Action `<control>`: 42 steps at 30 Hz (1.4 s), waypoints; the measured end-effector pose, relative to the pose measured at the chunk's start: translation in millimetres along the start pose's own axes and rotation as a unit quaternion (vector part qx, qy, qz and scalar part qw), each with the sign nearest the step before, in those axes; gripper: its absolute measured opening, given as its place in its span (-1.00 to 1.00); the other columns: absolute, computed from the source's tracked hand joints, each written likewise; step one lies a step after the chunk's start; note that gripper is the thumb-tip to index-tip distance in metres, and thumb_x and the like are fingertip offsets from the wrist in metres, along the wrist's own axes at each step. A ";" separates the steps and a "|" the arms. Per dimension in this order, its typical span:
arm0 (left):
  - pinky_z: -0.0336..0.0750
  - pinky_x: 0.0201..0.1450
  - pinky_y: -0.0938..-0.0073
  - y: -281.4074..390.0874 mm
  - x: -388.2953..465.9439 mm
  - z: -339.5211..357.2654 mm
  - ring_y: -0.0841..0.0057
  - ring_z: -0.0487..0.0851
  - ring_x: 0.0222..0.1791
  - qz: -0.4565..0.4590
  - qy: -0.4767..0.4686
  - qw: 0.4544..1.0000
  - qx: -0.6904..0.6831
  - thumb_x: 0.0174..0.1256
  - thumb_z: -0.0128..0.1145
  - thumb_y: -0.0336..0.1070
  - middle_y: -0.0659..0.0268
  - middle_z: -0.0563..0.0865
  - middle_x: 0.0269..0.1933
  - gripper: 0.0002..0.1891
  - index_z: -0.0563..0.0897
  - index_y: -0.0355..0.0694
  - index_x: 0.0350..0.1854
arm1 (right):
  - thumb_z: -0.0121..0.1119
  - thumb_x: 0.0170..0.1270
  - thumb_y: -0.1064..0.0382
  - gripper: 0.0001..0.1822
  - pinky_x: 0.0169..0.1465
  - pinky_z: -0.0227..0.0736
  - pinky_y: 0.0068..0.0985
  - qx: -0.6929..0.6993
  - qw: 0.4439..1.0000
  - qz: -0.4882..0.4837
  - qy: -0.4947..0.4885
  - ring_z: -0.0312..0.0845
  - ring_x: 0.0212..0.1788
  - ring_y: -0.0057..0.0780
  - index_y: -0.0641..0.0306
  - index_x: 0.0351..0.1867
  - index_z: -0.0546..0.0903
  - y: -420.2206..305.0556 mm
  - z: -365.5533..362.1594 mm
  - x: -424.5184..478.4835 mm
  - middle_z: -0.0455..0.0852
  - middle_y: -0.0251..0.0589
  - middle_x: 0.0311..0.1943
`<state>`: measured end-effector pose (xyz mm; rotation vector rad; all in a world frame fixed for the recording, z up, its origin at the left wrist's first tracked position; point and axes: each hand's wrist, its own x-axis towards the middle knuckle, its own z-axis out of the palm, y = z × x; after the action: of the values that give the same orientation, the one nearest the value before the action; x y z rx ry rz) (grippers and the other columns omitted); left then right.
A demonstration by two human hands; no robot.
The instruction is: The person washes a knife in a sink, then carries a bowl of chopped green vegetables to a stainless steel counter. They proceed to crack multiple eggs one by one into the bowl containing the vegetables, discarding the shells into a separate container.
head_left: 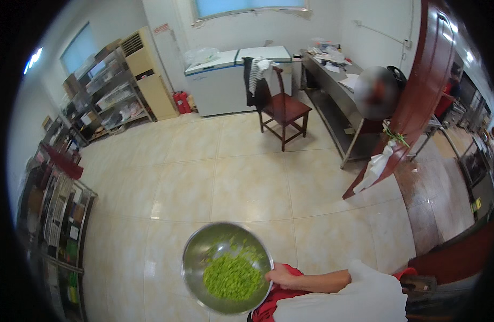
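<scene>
A round stainless-steel bowl (196, 287) is held out over the tiled floor, its inside turned up towards me. Finely chopped green vegetable (232, 277) lies heaped in it, with loose bits stuck up the far wall. My right hand (282, 276) grips the rim at the bowl's right side; the fingers beneath are mostly hidden. A short white sleeve (359, 277) covers that upper arm, and red cloth (267, 304) shows below the wrist. My left hand is out of view.
Ahead stand a chest freezer (230, 92), a wooden chair (289, 108) draped with clothes and a steel table (331, 80) bearing papers. Racks (65, 217) line the left. On the right, a white bag (375, 165) with greens hangs by a wooden door frame (408, 104); a person (446, 96) stands beyond.
</scene>
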<state>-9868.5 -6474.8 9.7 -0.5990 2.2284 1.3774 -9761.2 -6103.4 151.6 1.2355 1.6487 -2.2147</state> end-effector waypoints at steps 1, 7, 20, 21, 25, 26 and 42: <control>0.58 -0.24 0.28 -13.2 -6.2 -11.3 0.34 0.65 -0.23 -0.012 0.011 1.000 -0.005 0.34 -0.01 -0.23 0.14 0.68 -0.16 -0.72 0.60 -0.27 -0.05 | 0.13 -0.15 0.50 -0.58 -0.65 0.51 -0.34 0.057 0.998 -0.008 0.009 0.59 -0.52 -0.29 0.51 -0.12 0.48 -8.1 -3.1 -3.6 0.59 -0.08 -0.45; 0.59 -0.22 0.26 -175.1 -140.6 -51.2 0.32 0.66 -0.22 -0.161 0.081 0.982 -0.049 0.35 -0.03 -0.22 0.12 0.69 -0.12 -0.69 0.61 -0.26 0.00 | 0.18 -0.02 0.44 -0.64 -0.35 0.48 -0.22 0.036 0.998 0.008 0.053 0.51 -0.22 -0.33 0.30 -0.12 0.44 -11.6 -58.7 16.6 0.53 -0.19 -0.31; 0.48 0.14 0.26 -256.7 -371.0 135.6 0.20 0.63 0.05 -0.320 0.392 0.849 -0.153 0.26 0.06 -0.08 0.11 0.70 0.01 -0.62 0.63 -0.13 0.05 | 0.16 0.02 0.40 -0.54 -0.35 0.55 -0.22 -0.350 0.882 -0.096 -0.301 0.57 -0.25 -0.18 0.48 0.02 0.45 -65.0 166.3 100.1 0.56 -0.02 -0.14; 0.45 0.18 0.24 -257.6 -393.7 159.2 0.19 0.59 0.10 -0.343 0.403 0.832 -0.166 0.26 0.05 -0.07 0.13 0.68 0.05 -0.61 0.63 -0.13 0.05 | 0.16 0.02 0.40 -0.54 -0.34 0.56 -0.21 -0.368 0.865 -0.098 -0.327 0.57 -0.24 -0.17 0.49 0.02 0.45 -59.0 185.3 95.2 0.56 0.00 -0.12; 0.46 0.15 0.20 -265.9 -464.6 276.5 0.16 0.59 0.09 -0.463 0.423 0.760 -0.173 0.29 -0.06 -0.02 0.11 0.68 0.03 -0.60 0.67 -0.13 -0.03 | 0.16 0.03 0.41 -0.53 -0.32 0.57 -0.17 -0.415 0.806 -0.090 -0.413 0.59 -0.19 -0.12 0.55 0.03 0.45 -25.8 241.5 61.6 0.56 0.06 -0.06; 0.50 0.08 0.13 -261.3 -476.6 288.6 0.12 0.63 0.01 -0.487 0.384 0.748 -0.238 0.28 -0.07 -0.07 0.08 0.70 -0.03 -0.64 0.69 -0.15 -0.11 | 0.17 0.03 0.41 -0.52 -0.31 0.58 -0.16 -0.414 0.798 -0.091 -0.429 0.59 -0.18 -0.11 0.56 0.03 0.45 -14.5 254.0 50.9 0.56 0.07 -0.04; 0.46 0.14 0.18 -156.6 -340.6 371.3 0.10 0.63 0.03 -0.553 0.543 0.403 -0.487 0.29 -0.06 0.05 0.04 0.71 -0.05 -0.54 0.67 -0.19 -0.04 | 0.03 -0.16 0.49 -0.62 -0.57 0.50 -0.47 -0.619 0.426 0.138 -0.645 0.58 -0.48 -0.37 0.32 -0.18 0.51 211.0 399.5 -159.2 0.60 -0.22 -0.37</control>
<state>-9449.9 -6159.7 -52.0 -3.2532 0.3008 1.2513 -9757.2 -6581.9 128.9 -0.5702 1.2995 -0.5067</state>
